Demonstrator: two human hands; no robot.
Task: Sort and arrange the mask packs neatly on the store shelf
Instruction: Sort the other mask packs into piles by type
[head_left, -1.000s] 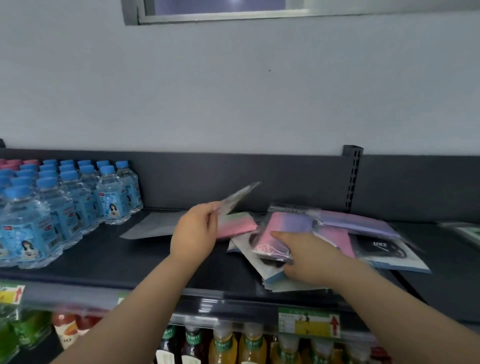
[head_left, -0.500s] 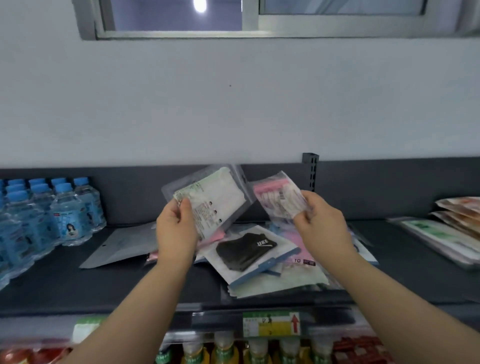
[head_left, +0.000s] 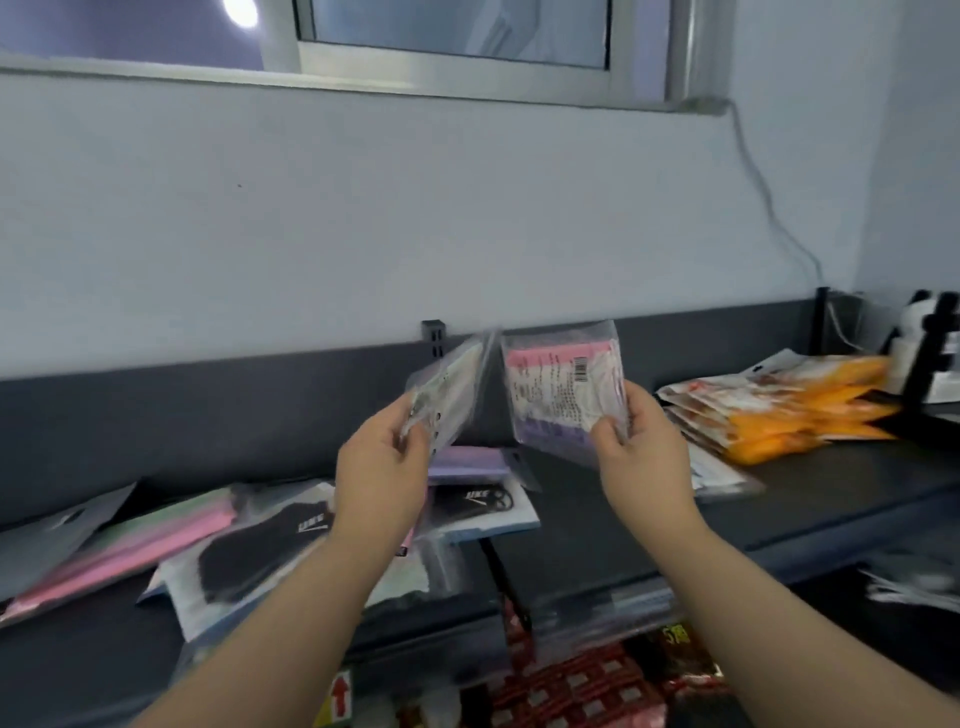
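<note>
Left hand pinches a clear mask pack, right hand a pink-labelled pack. Both are mid-frame, part-blocking the pile on the shelf. Right edge: orange packets, blurred, print unreadable.

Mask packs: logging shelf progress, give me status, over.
Left hand grips white pack; right hand grips pink-labelled pack. Other packs lie jumbled on shelf. Nothing between hands and shelf.

Glossy clear-plastic mask packs — matt dark shelf — brushed-metal window frame.
</note>
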